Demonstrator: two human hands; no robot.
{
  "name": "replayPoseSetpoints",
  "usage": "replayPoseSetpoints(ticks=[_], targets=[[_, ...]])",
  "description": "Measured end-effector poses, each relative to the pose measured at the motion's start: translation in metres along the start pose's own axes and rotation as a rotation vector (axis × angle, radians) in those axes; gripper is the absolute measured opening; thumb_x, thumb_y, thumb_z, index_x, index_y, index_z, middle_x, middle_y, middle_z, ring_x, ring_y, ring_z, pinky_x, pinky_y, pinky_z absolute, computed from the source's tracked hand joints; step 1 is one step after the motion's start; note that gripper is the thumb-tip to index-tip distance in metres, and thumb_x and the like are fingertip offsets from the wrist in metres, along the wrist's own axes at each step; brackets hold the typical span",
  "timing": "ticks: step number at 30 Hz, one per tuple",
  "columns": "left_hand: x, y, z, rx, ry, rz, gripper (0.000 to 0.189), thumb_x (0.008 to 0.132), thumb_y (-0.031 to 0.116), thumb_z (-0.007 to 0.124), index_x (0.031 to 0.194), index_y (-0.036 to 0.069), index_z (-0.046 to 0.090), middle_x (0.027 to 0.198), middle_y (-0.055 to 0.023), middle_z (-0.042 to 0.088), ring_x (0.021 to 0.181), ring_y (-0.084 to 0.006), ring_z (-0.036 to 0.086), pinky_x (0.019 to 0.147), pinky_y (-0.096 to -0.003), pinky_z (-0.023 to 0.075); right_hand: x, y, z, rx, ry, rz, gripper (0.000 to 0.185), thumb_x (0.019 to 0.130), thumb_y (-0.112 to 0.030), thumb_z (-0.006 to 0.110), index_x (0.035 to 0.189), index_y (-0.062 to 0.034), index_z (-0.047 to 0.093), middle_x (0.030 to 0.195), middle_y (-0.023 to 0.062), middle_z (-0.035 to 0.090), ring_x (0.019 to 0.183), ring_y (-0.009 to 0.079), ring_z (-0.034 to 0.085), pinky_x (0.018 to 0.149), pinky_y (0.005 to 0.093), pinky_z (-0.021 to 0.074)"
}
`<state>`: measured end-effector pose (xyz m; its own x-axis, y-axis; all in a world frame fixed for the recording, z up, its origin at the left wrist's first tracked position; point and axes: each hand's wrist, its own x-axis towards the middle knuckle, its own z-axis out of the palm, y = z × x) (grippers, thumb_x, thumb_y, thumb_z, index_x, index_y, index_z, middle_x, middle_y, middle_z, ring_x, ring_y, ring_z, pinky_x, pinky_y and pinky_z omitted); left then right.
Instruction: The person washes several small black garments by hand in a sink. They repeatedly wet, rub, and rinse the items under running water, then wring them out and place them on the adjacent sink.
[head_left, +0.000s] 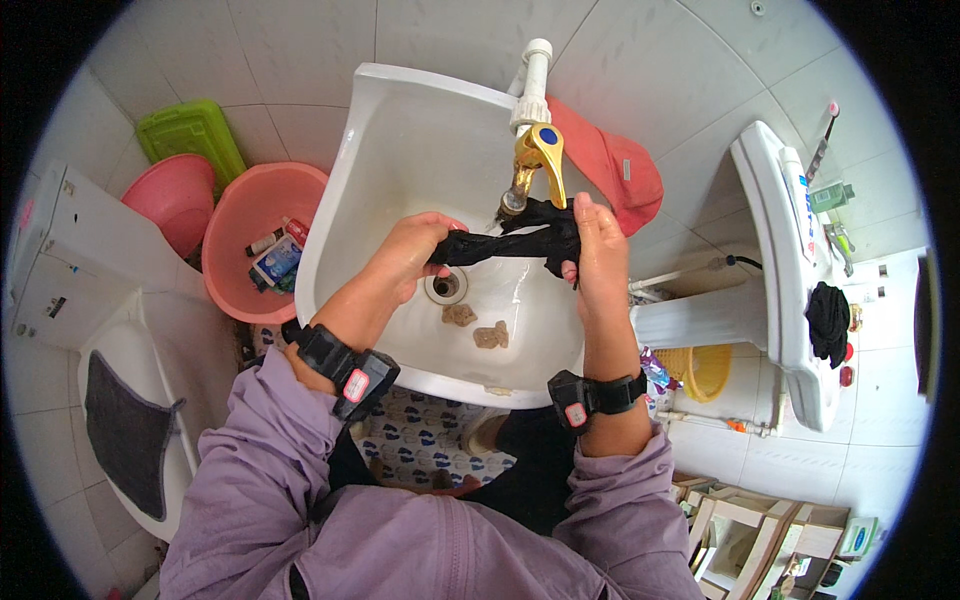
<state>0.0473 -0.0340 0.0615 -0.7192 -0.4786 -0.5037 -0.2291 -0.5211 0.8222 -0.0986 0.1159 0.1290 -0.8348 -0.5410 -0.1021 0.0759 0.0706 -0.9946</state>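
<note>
A wet black cloth (502, 246) is stretched between my two hands over a deep white ceramic sink (397, 165). My left hand (416, 251) grips its left end, above the drain (444, 286). The bunched right end is in my right hand (598, 244). Just above the cloth is the spout of a brass faucet (536, 161) with a gold lever, and some water seems to come from it. Two small brown lumps (491, 335) lie on the sink floor, near the drain. What the cloth is exactly, I cannot tell.
Left of the sink stands a pink basin (262, 184) holding packets and tubes, beside a toilet (139, 337). A red cap (615, 169) hangs behind the faucet. At right, a washbasin (757, 157) carries toothpaste and another black cloth (829, 324). A yellow basket (709, 371) sits below.
</note>
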Motion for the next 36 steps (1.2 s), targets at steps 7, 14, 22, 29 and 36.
replayPoseSetpoints(ticks=[7,14,22,29,36], targets=[[0.022,-0.02,-0.005,-0.1,0.091,-0.063,0.021,0.085,-0.001,0.045,0.1,0.0,0.06,0.092,-0.0081,0.063,0.082,-0.0177,0.062,0.069,-0.0306,0.0524,-0.001,-0.014,-0.007,0.135,-0.04,-0.103,0.027,0.094,-0.033,0.059,0.081,-0.0094,0.056,0.065,-0.0018,0.054,0.05,0.0069,0.048,0.043,0.0215,0.0359],[0.023,-0.028,0.001,0.119,0.124,-0.012,0.027,0.084,-0.003,0.049,0.11,-0.003,0.057,0.113,-0.0135,0.058,0.103,-0.022,0.057,0.088,-0.0338,0.0477,0.002,-0.014,-0.008,0.324,-0.168,-0.088,0.02,0.094,-0.025,0.056,0.096,-0.0055,0.056,0.072,0.0033,0.058,0.051,0.011,0.05,0.043,0.0256,0.0371],[-0.005,-0.021,0.043,0.357,-0.237,0.648,0.04,0.083,0.008,0.065,0.121,0.001,0.054,0.119,-0.0084,0.057,0.112,-0.0177,0.051,0.095,-0.0296,0.0398,-0.012,-0.002,0.011,0.404,-0.327,0.167,0.028,0.092,-0.014,0.049,0.119,-0.0065,0.046,0.083,0.0063,0.055,0.055,0.0142,0.049,0.048,0.029,0.0416],[0.002,-0.024,0.046,0.152,-0.255,0.137,0.023,0.085,0.019,0.064,0.101,0.002,0.062,0.08,-0.0017,0.061,0.071,-0.0112,0.056,0.064,-0.0264,0.0443,0.014,0.013,-0.022,-0.013,-0.11,-0.055,0.027,0.093,-0.012,0.048,0.119,-0.0082,0.048,0.08,0.0084,0.061,0.06,0.014,0.058,0.051,0.0277,0.0463],[0.006,-0.022,0.028,0.766,-0.024,0.576,0.02,0.083,0.016,0.058,0.096,0.001,0.061,0.081,-0.0078,0.058,0.074,-0.0189,0.056,0.068,-0.0316,0.0454,0.0,0.029,-0.018,-0.543,-0.471,-0.217,0.049,0.078,-0.003,0.063,0.125,-0.0024,0.049,0.107,0.0151,0.063,0.081,0.0266,0.065,0.075,0.0345,0.051]])
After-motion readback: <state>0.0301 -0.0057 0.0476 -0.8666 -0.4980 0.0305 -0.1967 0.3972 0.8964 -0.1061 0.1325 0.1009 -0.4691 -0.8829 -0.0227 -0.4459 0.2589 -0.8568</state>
